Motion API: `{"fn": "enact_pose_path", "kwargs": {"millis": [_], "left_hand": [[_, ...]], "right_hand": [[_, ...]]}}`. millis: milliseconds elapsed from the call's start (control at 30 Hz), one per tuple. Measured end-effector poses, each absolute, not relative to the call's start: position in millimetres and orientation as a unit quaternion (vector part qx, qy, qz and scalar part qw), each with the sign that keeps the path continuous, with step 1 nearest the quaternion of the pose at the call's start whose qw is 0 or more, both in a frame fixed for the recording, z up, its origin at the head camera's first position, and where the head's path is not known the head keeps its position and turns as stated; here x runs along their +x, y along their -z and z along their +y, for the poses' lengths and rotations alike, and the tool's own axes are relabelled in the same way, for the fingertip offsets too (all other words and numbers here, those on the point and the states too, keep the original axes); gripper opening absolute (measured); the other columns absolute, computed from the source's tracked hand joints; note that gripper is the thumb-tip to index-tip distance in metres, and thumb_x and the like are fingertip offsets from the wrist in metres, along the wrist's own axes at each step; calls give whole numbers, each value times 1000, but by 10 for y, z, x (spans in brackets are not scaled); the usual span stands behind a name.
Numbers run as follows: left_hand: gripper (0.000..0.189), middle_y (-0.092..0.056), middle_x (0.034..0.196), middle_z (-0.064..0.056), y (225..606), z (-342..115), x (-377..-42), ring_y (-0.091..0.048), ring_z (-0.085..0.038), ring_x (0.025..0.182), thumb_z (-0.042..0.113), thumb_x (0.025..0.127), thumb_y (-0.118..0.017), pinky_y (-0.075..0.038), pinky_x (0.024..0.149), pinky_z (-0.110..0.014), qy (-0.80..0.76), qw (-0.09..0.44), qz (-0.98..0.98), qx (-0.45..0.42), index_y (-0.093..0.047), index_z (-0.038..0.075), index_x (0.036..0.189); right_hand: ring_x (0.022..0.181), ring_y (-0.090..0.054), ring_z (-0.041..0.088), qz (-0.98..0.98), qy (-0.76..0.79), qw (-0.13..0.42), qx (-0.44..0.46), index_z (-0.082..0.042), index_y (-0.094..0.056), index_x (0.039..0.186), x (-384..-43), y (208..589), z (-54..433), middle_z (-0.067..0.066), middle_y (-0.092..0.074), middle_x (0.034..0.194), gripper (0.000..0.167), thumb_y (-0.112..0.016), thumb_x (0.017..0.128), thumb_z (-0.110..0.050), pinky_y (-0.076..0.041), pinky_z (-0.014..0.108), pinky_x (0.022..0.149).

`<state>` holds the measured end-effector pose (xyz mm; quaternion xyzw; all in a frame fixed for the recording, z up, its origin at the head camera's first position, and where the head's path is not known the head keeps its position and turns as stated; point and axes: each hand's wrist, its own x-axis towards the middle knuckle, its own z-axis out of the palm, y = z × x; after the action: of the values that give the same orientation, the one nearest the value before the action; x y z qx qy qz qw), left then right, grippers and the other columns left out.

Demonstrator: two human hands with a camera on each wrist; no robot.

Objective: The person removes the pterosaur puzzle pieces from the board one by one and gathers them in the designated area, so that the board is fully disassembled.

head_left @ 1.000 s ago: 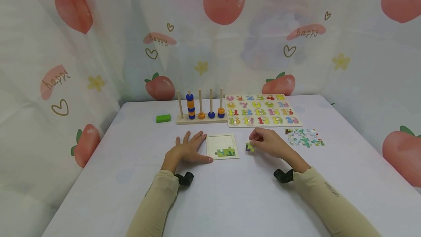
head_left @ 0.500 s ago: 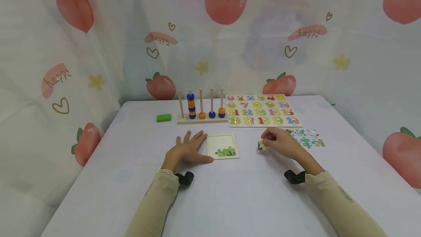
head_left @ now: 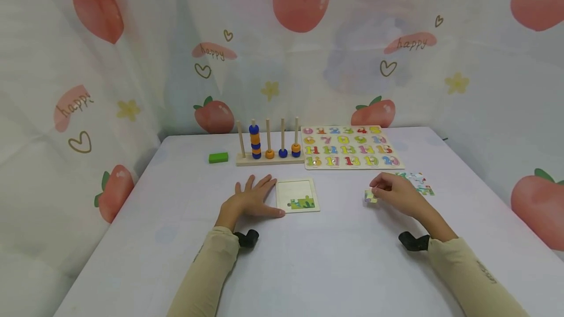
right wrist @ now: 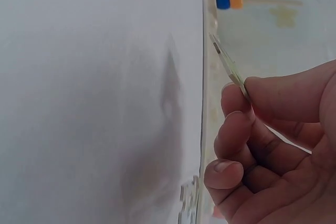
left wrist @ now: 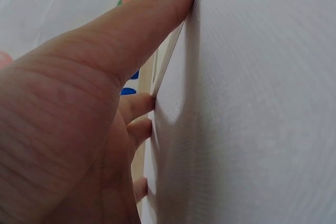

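Observation:
My left hand (head_left: pixel 246 201) lies spread on the table, thumb and fingertips touching the left side of a square puzzle tray (head_left: pixel 282 185). Joined green puzzle pieces (head_left: pixel 304 203) fill the tray's lower right part. Between thumb and fingertips, my right hand (head_left: pixel 398 194) pinches a puzzle piece (head_left: pixel 370 196) by its edge. The right wrist view shows this thin piece (right wrist: pixel 230 65) held above the table, the other fingers curled beneath. Just behind the right hand lie loose puzzle pieces (head_left: pixel 418 180), partly hidden by it.
A wooden peg stand (head_left: pixel 270 161) with blue and orange beads stands at the back. Beside it lies a number puzzle board (head_left: pixel 352 165). A green block (head_left: pixel 218 158) sits left of the stand. A printed curtain (head_left: pixel 286 62) borders the table.
My right hand has moved rightward, away from the tray and toward the loose pieces, carrying the puzzle piece, whose face has tilted. The left hand has stayed on the tray's edge.

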<state>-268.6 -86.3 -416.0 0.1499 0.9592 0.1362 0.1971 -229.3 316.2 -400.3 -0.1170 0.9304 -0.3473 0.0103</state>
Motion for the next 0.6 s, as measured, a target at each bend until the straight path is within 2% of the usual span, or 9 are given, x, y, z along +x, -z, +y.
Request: {"fn": "enact_pose_path", "kwargs": {"millis": [600], "left_hand": [[110,-7,180,4,4305,-874,-2802,9,-41,163,72,88,-73,11,123,-71,-140,205,958,143,-21,27,174]], "right_hand": [[91,-62,23,941,328,6,-81,5,-68,118,-2215,4014,3532,7,-71,100,20,-68,106,-11,-53,28,71]]}}
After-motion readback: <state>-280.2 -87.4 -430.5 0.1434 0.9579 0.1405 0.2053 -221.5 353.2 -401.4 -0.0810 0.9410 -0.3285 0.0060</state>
